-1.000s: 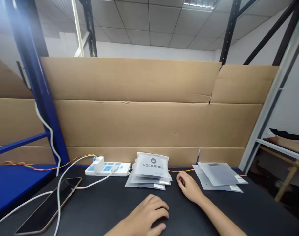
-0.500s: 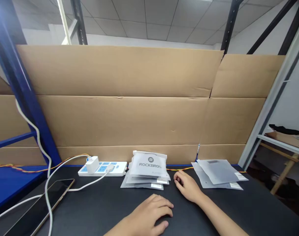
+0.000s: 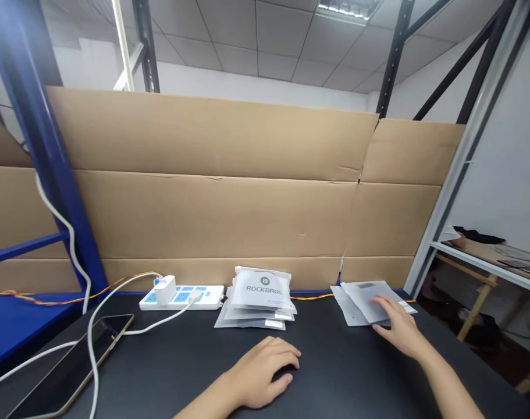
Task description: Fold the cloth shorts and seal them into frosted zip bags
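Note:
My left hand (image 3: 265, 372) rests on the black tabletop, palm down, fingers loosely bent and thumb apart, with nothing in it. Just beyond it lies a stack of frosted plastic bags (image 3: 265, 297); the top one is printed ROCKBROS, and white labels show at the lower edges. On the right, two flat frosted bags (image 3: 356, 297) overlap. My right hand (image 3: 398, 329) is over their right side, thumb and fingers apart and fingertips at the upper bag. Whether the fingertips press on the bag, I cannot tell. The hand partly covers the bags' label.
A white power strip (image 3: 212, 298) with a plugged-in adapter (image 3: 164, 290) stands left of the stack. White cables cross a phone-like slab with a dark screen (image 3: 73, 372). A pen (image 3: 340, 270) leans against the cardboard wall (image 3: 221, 215). A blue post (image 3: 50, 151) rises at left.
My right hand has moved right, from beside the stack to the flat bags, and its fingers have spread. My left hand stays about where it was. The view has shifted slightly.

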`<state>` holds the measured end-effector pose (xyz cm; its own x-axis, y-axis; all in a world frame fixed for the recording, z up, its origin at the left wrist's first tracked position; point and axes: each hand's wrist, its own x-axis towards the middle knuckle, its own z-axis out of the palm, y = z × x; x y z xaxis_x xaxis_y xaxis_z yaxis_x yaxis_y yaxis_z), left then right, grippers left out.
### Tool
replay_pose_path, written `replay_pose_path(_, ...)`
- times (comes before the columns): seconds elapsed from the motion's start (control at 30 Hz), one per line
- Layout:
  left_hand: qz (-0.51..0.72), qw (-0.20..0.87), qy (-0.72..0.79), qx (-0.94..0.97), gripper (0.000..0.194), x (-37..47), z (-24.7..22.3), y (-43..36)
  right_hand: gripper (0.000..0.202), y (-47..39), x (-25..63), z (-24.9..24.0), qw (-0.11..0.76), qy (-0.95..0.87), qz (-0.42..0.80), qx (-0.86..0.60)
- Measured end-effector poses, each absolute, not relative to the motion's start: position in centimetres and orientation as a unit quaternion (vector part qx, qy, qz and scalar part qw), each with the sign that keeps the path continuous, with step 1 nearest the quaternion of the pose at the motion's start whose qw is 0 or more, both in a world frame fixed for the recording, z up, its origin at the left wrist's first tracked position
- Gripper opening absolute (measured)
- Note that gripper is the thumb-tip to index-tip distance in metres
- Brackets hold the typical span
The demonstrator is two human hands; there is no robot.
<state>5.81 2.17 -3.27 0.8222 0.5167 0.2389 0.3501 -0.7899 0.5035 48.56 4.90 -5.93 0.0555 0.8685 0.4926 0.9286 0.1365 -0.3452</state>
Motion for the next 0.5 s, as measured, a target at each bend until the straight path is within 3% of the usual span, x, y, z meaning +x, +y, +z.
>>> replay_pose_path(0.13,0.193,0.228,0.225,0.928,0.030,5.7,-3.4,2.1,0.027,4.5,49.6,-6.6,0.314,-0.678,-0.099,-0.658)
replay_pose_path(0.33,0.222,0.256,0.302,0.891,0.016,5.1,-4.0,1.8,0.027,0.8,44.7,-4.5,0.340,-0.677,-0.178,-0.628)
replay_pose_path(0.43,0.242,0.250,0.360,0.865,0.030,4.9,-4.3,2.1,0.018,-3.7,38.2,-6.8,0.306,-0.775,-0.138,-0.536)
replay_pose_path(0.5,0.241,0.259,0.375,0.857,0.033,4.7,-4.5,2.3,0.025,-6.5,33.5,-9.3,0.256,-0.836,-0.079,-0.479)
